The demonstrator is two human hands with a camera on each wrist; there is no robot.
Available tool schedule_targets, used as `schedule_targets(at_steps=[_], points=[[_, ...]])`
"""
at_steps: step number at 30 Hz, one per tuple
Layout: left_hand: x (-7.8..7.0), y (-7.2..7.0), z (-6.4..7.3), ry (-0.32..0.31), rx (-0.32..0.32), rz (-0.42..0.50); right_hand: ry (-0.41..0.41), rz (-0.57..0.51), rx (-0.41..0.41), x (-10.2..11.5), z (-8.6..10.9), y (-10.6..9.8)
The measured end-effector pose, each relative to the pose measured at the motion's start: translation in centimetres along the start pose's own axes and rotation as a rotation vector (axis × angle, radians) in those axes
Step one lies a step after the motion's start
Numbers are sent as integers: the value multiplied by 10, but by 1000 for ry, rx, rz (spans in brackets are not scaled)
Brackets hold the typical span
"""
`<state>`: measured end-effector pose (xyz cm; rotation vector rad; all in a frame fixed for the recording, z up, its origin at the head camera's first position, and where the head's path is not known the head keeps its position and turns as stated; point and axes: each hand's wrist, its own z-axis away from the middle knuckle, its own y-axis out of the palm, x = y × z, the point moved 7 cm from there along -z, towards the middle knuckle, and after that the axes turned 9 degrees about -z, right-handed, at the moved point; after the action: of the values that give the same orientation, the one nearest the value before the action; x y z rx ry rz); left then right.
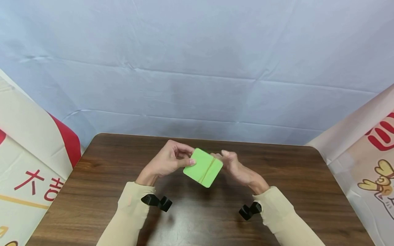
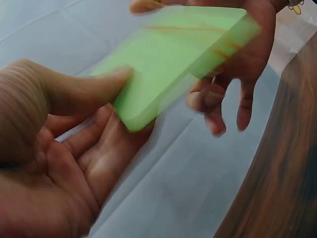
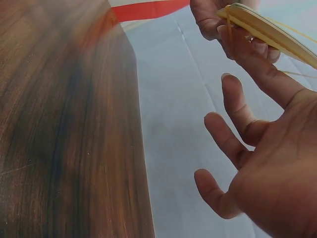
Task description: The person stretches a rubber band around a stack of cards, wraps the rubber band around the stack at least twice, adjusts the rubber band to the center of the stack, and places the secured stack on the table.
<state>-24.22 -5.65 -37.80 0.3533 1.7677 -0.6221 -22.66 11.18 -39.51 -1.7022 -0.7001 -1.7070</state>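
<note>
Nearest us, behind both hands, we see two cream sleeves [image 1: 127, 215], each with a black wrist camera [image 1: 165, 204]. Ahead of them, our left hand [image 1: 167, 160] pinches the near-left side of a green pad [image 1: 197, 164], thumb on the upper face and fingers beneath. The pad sits between the two hands, raised above the table.

The pad is nearly square, so we read no clear long axis; it lies rotated, corners towards and away from us. A rubber band [image 1: 207, 169] crosses its face on a slant, on the half nearer our right hand [image 1: 237, 169]. We take this offset as the governing relation. Our right hand holds its fingers apart, the index finger [image 3: 262, 72] extended along the pad beside the band; whether it hooks the band, we cannot tell.

Beneath the hands lies a brown table [image 1: 283, 164]; beyond them hangs a pale blue cloth [image 1: 197, 85].
</note>
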Motion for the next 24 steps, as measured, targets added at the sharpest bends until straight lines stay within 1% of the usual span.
schedule_targets(at_steps=[3,5,7,11,14,16,17,18,20,24], points=[[1,2,1,13,15,-28,-19,-42,25,1,2,-4],[2,3,1,15,22,-29,-70,-42,38,3,3,-8],[3,2,1,14,15,-30,-87,-42,30,2,4,-11],[4,0,0,3,-18,-23,-82,-37,22,-1,6,-13],[5,-3,0,-25,-75,-22,-54,-35,0,-3,6,-13],[6,-5,1,-55,-119,-25,-16,-42,-32,-5,8,-14],[6,-6,1,-70,-140,-28,-11,-49,-51,-5,9,-15],[7,-6,1,-84,-159,-26,-4,-39,-91,-6,10,-17],[9,-8,2,-111,-189,-22,-9,1,-174,-5,11,-21],[13,-10,4,-166,-243,-5,-46,92,-324,-1,12,-28]])
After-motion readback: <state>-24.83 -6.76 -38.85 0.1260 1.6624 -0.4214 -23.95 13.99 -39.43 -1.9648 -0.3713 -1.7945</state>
